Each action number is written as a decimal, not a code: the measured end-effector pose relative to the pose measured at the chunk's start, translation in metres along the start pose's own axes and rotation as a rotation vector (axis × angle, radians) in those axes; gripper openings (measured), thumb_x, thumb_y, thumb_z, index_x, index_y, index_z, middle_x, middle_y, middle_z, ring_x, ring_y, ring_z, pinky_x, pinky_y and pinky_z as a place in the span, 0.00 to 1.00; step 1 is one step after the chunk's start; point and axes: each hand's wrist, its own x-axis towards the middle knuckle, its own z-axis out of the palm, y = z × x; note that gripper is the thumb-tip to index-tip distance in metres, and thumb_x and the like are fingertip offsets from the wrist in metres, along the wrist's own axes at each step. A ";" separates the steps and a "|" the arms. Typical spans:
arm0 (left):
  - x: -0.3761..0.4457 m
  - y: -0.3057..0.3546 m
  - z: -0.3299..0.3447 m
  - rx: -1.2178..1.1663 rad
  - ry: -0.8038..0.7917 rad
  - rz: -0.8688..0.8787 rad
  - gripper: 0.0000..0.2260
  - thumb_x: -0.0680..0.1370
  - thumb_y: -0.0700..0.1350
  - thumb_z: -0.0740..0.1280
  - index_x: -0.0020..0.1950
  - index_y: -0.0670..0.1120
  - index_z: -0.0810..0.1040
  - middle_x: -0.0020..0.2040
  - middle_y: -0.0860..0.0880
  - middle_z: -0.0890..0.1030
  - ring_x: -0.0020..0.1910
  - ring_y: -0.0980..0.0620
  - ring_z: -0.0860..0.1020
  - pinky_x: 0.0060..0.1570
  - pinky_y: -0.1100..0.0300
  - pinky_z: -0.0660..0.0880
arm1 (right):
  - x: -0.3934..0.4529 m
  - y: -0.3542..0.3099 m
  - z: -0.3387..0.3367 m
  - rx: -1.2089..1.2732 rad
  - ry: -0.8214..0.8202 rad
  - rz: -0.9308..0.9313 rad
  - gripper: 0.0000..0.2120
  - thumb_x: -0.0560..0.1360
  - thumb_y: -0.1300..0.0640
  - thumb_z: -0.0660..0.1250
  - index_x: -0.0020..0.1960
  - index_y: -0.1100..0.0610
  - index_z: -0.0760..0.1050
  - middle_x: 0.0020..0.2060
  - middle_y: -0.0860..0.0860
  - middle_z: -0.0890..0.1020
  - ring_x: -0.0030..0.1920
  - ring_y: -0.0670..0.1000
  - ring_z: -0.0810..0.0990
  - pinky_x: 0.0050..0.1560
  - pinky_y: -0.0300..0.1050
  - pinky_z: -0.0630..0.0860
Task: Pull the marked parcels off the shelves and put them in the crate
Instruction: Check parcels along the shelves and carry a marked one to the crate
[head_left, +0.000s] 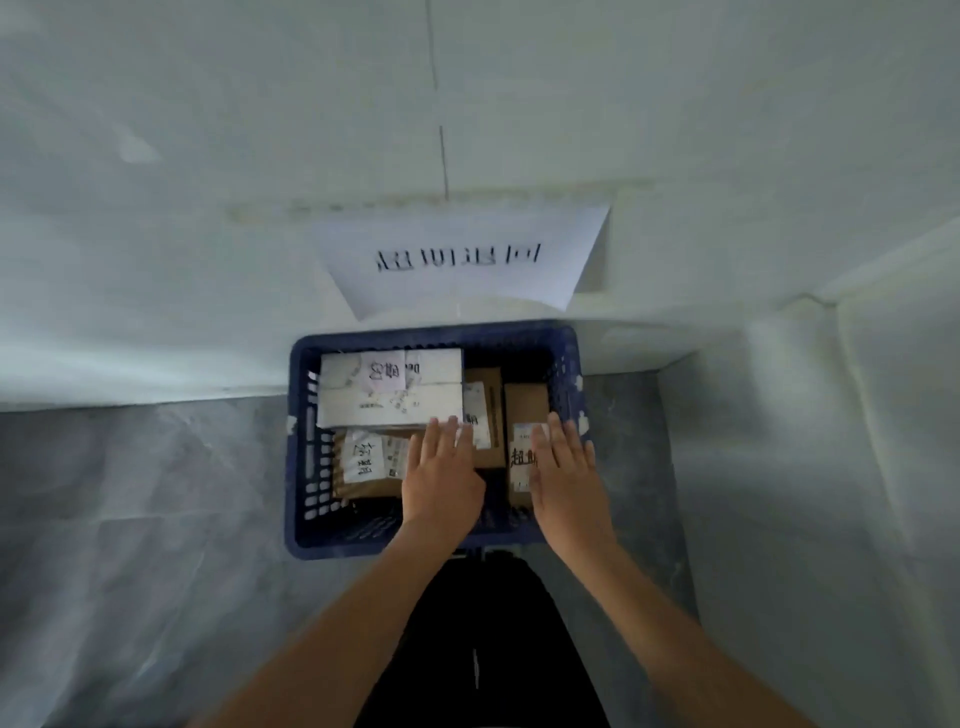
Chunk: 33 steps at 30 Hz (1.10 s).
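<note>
left hand (441, 480) – fingers straight | right hand (566, 475) – likewise | parcels (389, 387) under them in crate (301, 415)

Labelled parcels (390, 387) in blue crate (298, 467)

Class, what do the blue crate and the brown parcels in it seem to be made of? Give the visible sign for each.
Blue crate: looks like moulded plastic with a dull finish, going by its slotted lattice walls and rounded rim. Brown parcels: probably cardboard, matte tan with flat faces and white paper labels stuck on.
</note>
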 end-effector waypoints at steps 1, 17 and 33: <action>-0.019 -0.002 -0.023 0.012 0.048 0.009 0.29 0.81 0.49 0.55 0.79 0.46 0.47 0.80 0.47 0.48 0.79 0.46 0.44 0.77 0.48 0.45 | -0.011 -0.009 -0.019 -0.013 0.056 -0.027 0.24 0.81 0.54 0.50 0.74 0.61 0.66 0.74 0.59 0.66 0.73 0.62 0.65 0.71 0.57 0.58; -0.203 -0.088 -0.193 0.049 0.697 -0.538 0.33 0.77 0.56 0.62 0.78 0.45 0.58 0.78 0.45 0.57 0.78 0.43 0.54 0.74 0.43 0.50 | -0.037 -0.220 -0.196 -0.118 0.295 -0.853 0.30 0.81 0.43 0.34 0.79 0.57 0.42 0.78 0.52 0.43 0.78 0.53 0.41 0.77 0.52 0.42; -0.476 -0.127 -0.081 -0.044 0.914 -1.116 0.32 0.77 0.58 0.54 0.78 0.46 0.57 0.79 0.48 0.56 0.78 0.46 0.53 0.73 0.44 0.51 | -0.214 -0.349 -0.136 -0.115 0.291 -1.357 0.31 0.83 0.45 0.40 0.75 0.62 0.63 0.75 0.56 0.64 0.76 0.53 0.58 0.75 0.50 0.44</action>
